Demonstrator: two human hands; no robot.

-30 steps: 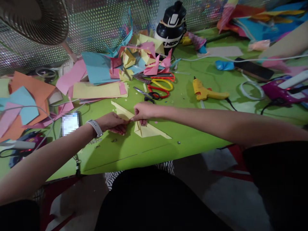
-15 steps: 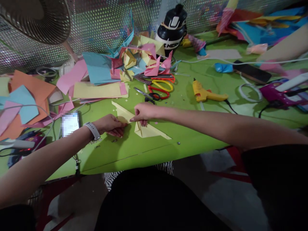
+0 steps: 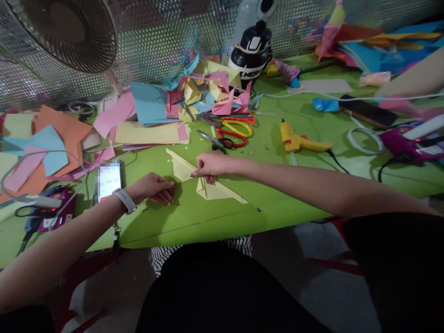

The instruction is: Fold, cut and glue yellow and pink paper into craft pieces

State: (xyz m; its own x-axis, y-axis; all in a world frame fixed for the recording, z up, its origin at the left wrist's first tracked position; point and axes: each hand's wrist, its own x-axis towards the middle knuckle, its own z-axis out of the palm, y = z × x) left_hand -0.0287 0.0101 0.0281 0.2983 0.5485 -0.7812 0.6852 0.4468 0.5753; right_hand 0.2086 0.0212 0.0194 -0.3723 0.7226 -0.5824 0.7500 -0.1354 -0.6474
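The table (image 3: 194,222) is green and lies beneath both the right hand (image 3: 213,166) and the left hand (image 3: 157,187). The fan (image 3: 65,30) stands well beyond the left fingers, to their left. The bottle (image 3: 249,58), black and white, stands well beyond the right fingers and to their right. The strips (image 3: 149,134) lie stacked beyond the left fingers. The yellow paper (image 3: 222,192) lies folded on the table, under the right fingertips: one wing runs from them away and leftward, the other rightward toward the near edge, with a creased flap just on their near side. The glue gun (image 3: 301,142) lies well apart, right of the right fingers.

Right thumb and forefinger are together, clamped on the paper near its middle. The left fingers are curled, just short of the left wing; whether thumb and forefinger meet cannot be told. The phone (image 3: 109,180), lit, lies left of the left fingers. Black-handled scissors (image 3: 218,144) rest just beyond the right fingers.
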